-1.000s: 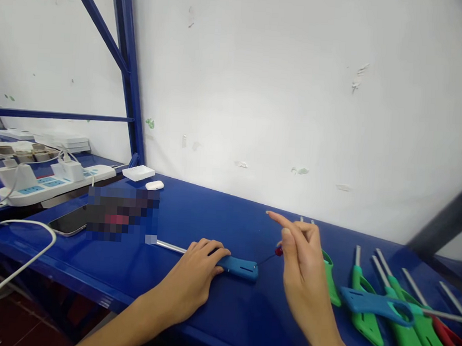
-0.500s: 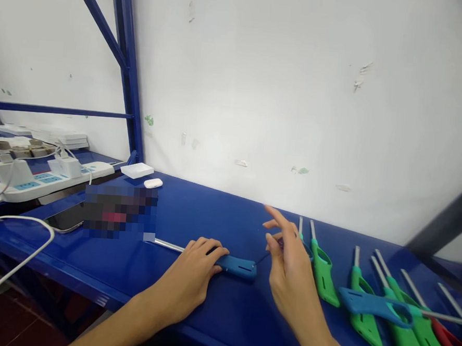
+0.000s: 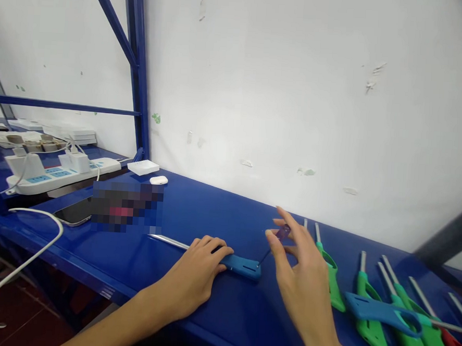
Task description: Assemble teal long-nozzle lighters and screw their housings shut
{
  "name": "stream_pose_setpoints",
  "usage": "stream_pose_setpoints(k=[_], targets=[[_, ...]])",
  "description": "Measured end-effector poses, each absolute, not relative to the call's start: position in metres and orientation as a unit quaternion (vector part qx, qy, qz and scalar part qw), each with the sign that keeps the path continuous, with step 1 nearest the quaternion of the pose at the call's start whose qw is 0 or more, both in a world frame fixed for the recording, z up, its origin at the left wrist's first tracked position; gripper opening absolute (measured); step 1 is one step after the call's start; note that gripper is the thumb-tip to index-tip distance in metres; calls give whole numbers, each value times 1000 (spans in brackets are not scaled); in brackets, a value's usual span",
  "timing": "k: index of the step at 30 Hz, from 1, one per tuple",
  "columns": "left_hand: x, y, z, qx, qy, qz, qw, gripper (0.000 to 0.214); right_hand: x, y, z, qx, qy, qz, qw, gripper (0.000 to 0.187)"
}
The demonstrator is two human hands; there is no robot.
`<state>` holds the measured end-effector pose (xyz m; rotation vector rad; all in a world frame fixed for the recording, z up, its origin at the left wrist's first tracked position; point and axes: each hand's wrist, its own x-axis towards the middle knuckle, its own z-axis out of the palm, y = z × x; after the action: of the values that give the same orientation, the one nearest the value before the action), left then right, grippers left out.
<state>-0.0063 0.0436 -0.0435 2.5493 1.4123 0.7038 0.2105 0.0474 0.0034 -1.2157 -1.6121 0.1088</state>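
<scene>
A blue long-nosed lighter (image 3: pixel 240 265) lies on the blue shelf (image 3: pixel 197 218), its metal tube pointing left. My left hand (image 3: pixel 195 275) rests on its handle with the fingers curled over it, pressing it down. My right hand (image 3: pixel 301 274) hovers just right of the handle's end and pinches a small dark screwdriver (image 3: pixel 276 241) between thumb and fingers. The tool's thin shaft slants down to the lighter's right end. My index finger sticks out upward.
Several green lighters (image 3: pixel 328 273), another blue one (image 3: pixel 383 310) and a red one lie in a row at the right. A phone (image 3: pixel 74 213), a white power strip (image 3: pixel 54 175) with chargers, a white cable (image 3: pixel 22 264) and an earbud case (image 3: pixel 159 179) are at the left. A blue upright post (image 3: pixel 137 68) stands behind.
My right hand has shifted slightly left and lower with the small tool, turning it between the fingers. My left hand stays on the lighter. The view has drifted a little.
</scene>
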Motion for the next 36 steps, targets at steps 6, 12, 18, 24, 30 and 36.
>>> stream_pose_setpoints(k=[6, 12, 18, 24, 30, 36], targets=[[-7, 43, -43, 849, 466, 238, 68, 36, 213, 50, 2, -523, -654, 10, 546, 47], [-7, 43, -44, 849, 466, 238, 66, 35, 211, 44, 7, -499, -672, 16, 546, 22], [-7, 43, -42, 850, 464, 239, 68, 35, 210, 40, 11, -487, -666, -19, 565, 18], [-7, 42, -41, 851, 462, 239, 67, 35, 209, 40, 10, -490, -680, -9, 546, 23], [-6, 42, -41, 850, 465, 237, 64, 34, 208, 42, 11, -478, -683, -26, 551, 17], [-6, 42, -41, 851, 465, 236, 62, 34, 209, 43, 8, -489, -674, -22, 553, 29]])
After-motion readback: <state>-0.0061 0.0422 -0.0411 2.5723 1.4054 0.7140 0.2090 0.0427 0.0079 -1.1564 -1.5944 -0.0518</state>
